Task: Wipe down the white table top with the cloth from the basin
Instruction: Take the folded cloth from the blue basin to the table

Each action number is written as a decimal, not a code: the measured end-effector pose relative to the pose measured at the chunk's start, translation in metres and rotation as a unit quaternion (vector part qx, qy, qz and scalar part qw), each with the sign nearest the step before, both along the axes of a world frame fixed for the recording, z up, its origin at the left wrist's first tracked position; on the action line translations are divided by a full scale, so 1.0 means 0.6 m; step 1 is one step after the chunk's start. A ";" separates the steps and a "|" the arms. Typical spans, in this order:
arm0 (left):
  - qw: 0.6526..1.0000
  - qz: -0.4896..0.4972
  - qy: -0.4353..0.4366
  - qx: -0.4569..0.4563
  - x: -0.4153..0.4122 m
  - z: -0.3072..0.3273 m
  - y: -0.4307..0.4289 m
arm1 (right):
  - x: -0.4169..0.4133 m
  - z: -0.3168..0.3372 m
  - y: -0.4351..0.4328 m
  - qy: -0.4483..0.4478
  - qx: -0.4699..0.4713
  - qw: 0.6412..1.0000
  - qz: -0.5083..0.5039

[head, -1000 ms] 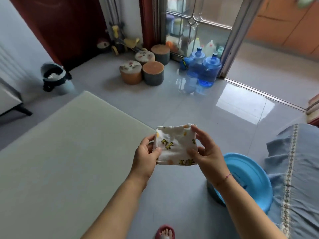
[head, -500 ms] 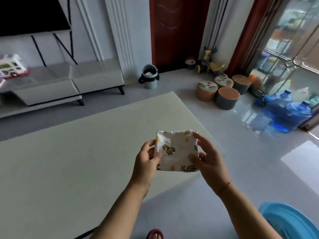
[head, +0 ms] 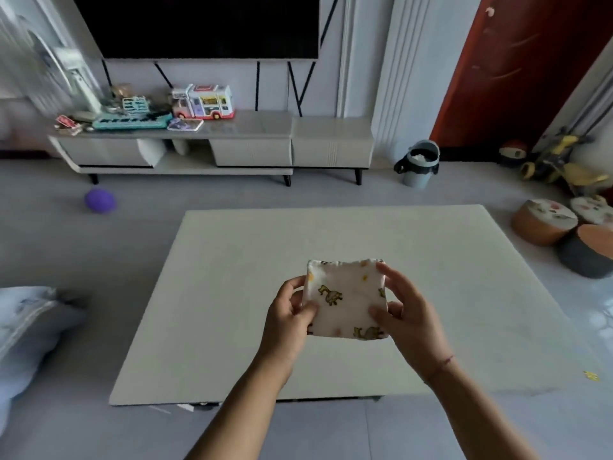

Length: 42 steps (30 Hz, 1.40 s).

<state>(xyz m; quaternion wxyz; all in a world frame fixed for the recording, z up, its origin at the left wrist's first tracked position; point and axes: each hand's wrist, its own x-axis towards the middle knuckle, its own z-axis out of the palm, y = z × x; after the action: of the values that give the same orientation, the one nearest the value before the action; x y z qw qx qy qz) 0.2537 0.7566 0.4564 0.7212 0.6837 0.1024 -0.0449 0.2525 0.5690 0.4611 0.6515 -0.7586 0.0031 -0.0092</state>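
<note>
A folded white cloth printed with small yellow animals is held in the air above the near half of the white table top. My left hand pinches its left edge, thumb on top. My right hand pinches its right edge the same way. The cloth hangs flat between both hands and does not touch the table. The basin is out of view.
A low TV cabinet with toys stands against the far wall. A purple ball lies on the floor at left. Round stools sit at right, a small bin near the red door. A blue cushion is at left.
The view has swung left, from the balcony door and blue basin to face the table and TV cabinet. Both hands still hold the folded cloth, now over the table top.
</note>
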 end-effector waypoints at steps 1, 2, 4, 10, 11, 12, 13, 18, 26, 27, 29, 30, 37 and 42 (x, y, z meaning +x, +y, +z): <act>1.000 0.005 0.002 0.003 0.000 -0.003 0.046 | 0.003 -0.004 0.046 0.004 0.004 1.000 0.005; 1.000 0.009 0.005 0.009 -0.001 -0.004 0.086 | 0.004 -0.007 0.085 0.008 0.012 1.000 0.009; 1.000 0.020 0.011 0.014 -0.006 -0.010 0.168 | 0.006 -0.016 0.168 0.016 0.017 1.000 0.020; 0.997 0.062 0.045 0.032 -0.002 -0.045 0.379 | 0.025 -0.051 0.383 0.040 0.023 0.997 0.056; 0.996 0.070 0.051 0.033 0.000 -0.053 0.402 | 0.030 -0.055 0.407 0.045 0.021 0.997 0.063; 0.995 0.079 0.056 0.033 0.002 -0.061 0.423 | 0.036 -0.060 0.428 0.049 0.017 0.996 0.071; 0.994 0.087 0.061 0.031 0.006 -0.069 0.441 | 0.043 -0.066 0.447 0.053 0.011 0.995 0.078; 0.989 0.125 0.081 0.024 0.033 -0.111 0.507 | 0.093 -0.095 0.517 0.067 -0.037 0.991 0.114; 0.980 0.159 0.112 0.035 0.067 -0.200 0.602 | 0.160 -0.176 0.620 0.096 -0.092 0.977 0.167; 0.980 0.158 0.117 0.037 0.066 -0.215 0.614 | 0.161 -0.191 0.632 0.100 -0.098 0.975 0.170; 0.979 0.154 0.129 0.042 0.062 -0.250 0.636 | 0.158 -0.227 0.656 0.113 -0.112 0.972 0.170; 0.978 0.149 0.139 0.046 0.060 -0.269 0.647 | 0.155 -0.247 0.668 0.123 -0.125 0.970 0.166; 0.972 0.063 0.196 0.116 0.048 -0.420 0.734 | 0.115 -0.400 0.765 0.205 -0.205 0.951 0.106; 0.962 -0.009 0.204 0.179 0.051 -0.509 0.778 | 0.083 -0.497 0.815 0.226 -0.244 0.941 0.062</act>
<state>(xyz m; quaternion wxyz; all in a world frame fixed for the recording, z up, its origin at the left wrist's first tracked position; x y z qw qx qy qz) 0.2841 1.2237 0.1507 0.5502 0.7791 0.2472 -0.1708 0.3023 1.0581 0.1628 0.4279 -0.8749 0.1008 0.2031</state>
